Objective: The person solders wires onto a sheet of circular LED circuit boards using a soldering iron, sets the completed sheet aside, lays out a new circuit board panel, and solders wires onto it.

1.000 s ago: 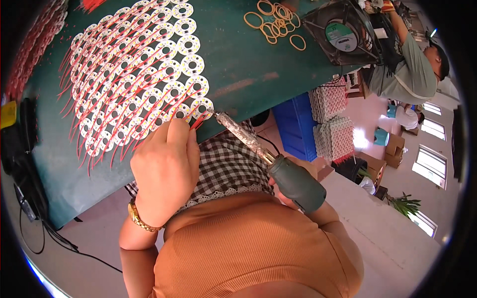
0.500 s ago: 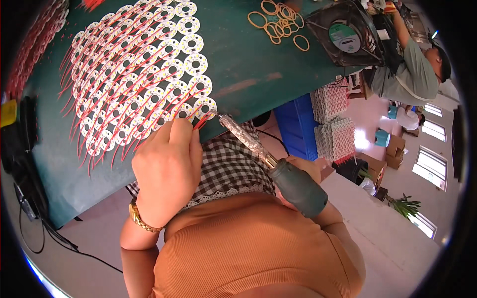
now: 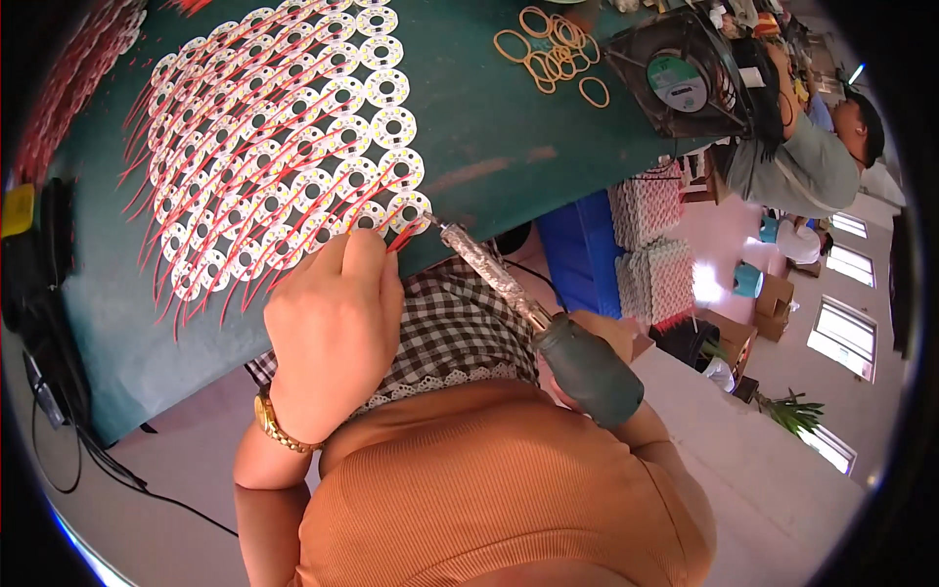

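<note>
A sheet of round white LED boards [image 3: 312,189] lies on the green table, with red wires [image 3: 227,137] running slantwise across its rows. At the sheet's near edge my left hand [image 3: 333,318] is closed, its fingers pinching short red wires by the nearest right-hand board [image 3: 408,211]. My right hand [image 3: 608,335], partly hidden behind the handle, grips a soldering iron [image 3: 590,377] with a dark green handle and a foil-like wrapped shaft. The iron's tip points at the right edge of that same board; whether they touch I cannot tell.
Tan rubber bands [image 3: 558,61] lie at the table's far side, beside a black fan [image 3: 675,78]. A blue bin [image 3: 585,254] and stacked boards [image 3: 657,279] stand beyond the right edge. Another person [image 3: 797,161] sits at the far right. Black cables [image 3: 108,460] hang at left.
The iron's tip has shifted slightly upward along the board's right edge. My left hand keeps its pinch on the wires. The whole view has moved a little.
</note>
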{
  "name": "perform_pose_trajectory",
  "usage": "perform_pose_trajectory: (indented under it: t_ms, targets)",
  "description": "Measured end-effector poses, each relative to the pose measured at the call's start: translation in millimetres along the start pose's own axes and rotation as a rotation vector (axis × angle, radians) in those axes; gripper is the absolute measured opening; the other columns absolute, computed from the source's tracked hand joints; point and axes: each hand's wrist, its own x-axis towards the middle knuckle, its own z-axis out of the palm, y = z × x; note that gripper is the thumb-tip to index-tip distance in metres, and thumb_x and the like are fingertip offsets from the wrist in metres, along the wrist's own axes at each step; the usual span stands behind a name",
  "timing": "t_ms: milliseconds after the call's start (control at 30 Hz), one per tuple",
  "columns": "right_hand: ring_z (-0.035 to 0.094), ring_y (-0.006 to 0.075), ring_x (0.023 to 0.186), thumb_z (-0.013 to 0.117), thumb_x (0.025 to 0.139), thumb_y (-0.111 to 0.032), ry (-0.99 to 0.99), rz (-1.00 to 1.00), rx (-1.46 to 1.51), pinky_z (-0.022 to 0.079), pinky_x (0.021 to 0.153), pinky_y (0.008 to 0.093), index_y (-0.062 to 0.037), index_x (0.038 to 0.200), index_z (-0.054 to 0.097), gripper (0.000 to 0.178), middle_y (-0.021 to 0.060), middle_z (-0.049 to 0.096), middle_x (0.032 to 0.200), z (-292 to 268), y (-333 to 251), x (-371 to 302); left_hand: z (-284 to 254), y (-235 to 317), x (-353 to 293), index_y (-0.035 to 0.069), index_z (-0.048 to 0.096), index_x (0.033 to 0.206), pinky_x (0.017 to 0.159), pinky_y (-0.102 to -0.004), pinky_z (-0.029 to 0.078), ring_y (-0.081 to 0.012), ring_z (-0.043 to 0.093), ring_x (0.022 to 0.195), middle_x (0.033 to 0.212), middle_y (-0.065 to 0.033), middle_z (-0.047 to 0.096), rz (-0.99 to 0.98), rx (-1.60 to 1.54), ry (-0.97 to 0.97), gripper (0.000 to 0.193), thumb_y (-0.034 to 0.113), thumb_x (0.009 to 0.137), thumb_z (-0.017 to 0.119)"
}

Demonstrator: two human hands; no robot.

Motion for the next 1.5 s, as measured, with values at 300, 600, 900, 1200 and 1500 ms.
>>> perform_pose_trajectory:
  t_ms: [300,600,900,1200,1500]
  targets:
    - [0.057,0.0197,0.066,0.057,0.089,-0.061,-0.061,-0.215,0.913,0.046,0.063,0.0345,-0.0043,0.115,0.044,0.064,0.0092,0.054,0.085,3,-24,9,-9,3,-1,0.005,0.049,0.078,0.050,-0.0400,0.042,-0.0284,0.055,0.057,0.066,-0.0105,0.052,0.015,-0.029,-0.010,0.016,0.005,0.085,0.063]
    - [0.051,0.0098,0.049,0.040,0.097,-0.060,-0.400,0.070,1.980,0.045,0.057,0.0304,-0.0080,0.116,0.046,0.055,-0.0012,0.049,0.067,2,-15,37,-37,-1,-11,0.003,0.058,0.093,0.060,-0.0404,0.046,-0.0299,0.059,0.074,0.088,-0.0132,0.061,0.139,-0.125,0.158,0.017,0.003,0.079,0.069]
    - [0.055,0.0179,0.056,0.057,0.084,-0.069,-0.172,-0.171,1.229,0.048,0.061,0.0346,-0.0081,0.128,0.038,0.078,0.0084,0.054,0.073,4,-29,25,5,-16,-1,0.001,0.059,0.087,0.080,-0.0381,0.045,-0.0287,0.060,0.105,0.121,-0.0152,0.061,0.397,0.088,0.057,0.013,0.009,0.078,0.065]
    - [0.054,0.0175,0.077,0.062,0.083,-0.019,-0.068,-0.237,0.636,0.046,0.068,0.0306,-0.0027,0.126,0.047,0.048,0.0112,0.056,0.092,15,-11,7,10,-22,0,0.003,0.058,0.086,0.077,-0.0355,0.045,-0.0254,0.062,0.104,0.121,-0.0147,0.063,0.475,0.131,0.110,0.010,0.009,0.079,0.059]
    - [0.061,0.0249,0.066,0.077,0.057,-0.018,-0.088,-0.342,0.004,0.050,0.063,0.0353,-0.0059,0.100,0.064,0.047,0.0045,0.063,0.078,11,-12,22,12,-21,1,0.004,0.059,0.087,0.078,-0.0349,0.045,-0.0238,0.061,0.101,0.119,-0.0094,0.064,0.408,0.056,0.104,0.014,0.009,0.077,0.067]
